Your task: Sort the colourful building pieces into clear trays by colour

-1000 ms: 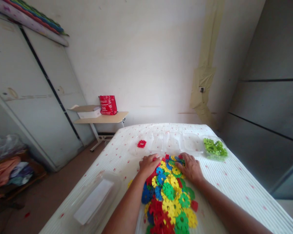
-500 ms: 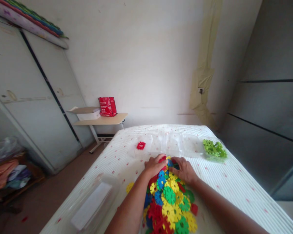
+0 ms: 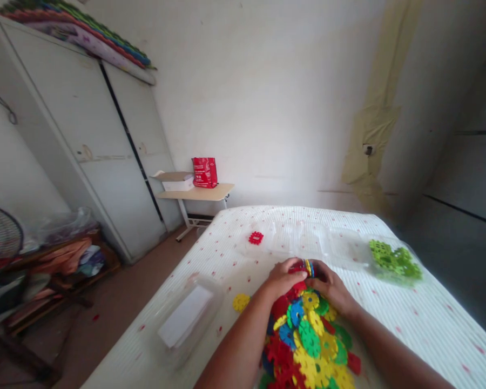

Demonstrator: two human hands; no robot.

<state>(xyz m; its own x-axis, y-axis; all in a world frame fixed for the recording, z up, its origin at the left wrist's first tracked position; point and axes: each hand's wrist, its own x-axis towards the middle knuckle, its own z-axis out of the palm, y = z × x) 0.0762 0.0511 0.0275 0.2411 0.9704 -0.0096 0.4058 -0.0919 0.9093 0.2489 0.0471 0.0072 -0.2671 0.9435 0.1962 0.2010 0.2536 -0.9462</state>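
A heap of plastic interlocking discs [image 3: 310, 337] in red, yellow, green and blue lies between my forearms. At its far end my left hand [image 3: 285, 276] curls around red discs, its thumb pressed along them. My right hand [image 3: 334, 286] grips the same bunch from the other side, fingers bent. Between the two hands, yellow and blue discs [image 3: 309, 267] stand on edge, squeezed together with the red ones. My palms hide part of the bunch. Left of my left forearm, a yellow disc [image 3: 241, 302] lies apart on the striped cloth.
Clear plastic trays [image 3: 308, 237] stand beyond my hands, with a red square piece [image 3: 256, 238] at left and green pieces [image 3: 395, 262] at right. A clear box with white paper [image 3: 186, 316] is at left. Behind, a small table [image 3: 222, 190] holds a red bag [image 3: 204, 173].
My view has turned left, so everything sits further right. My hands have come closer together and closed on the discs, which now stand bunched on edge between them.
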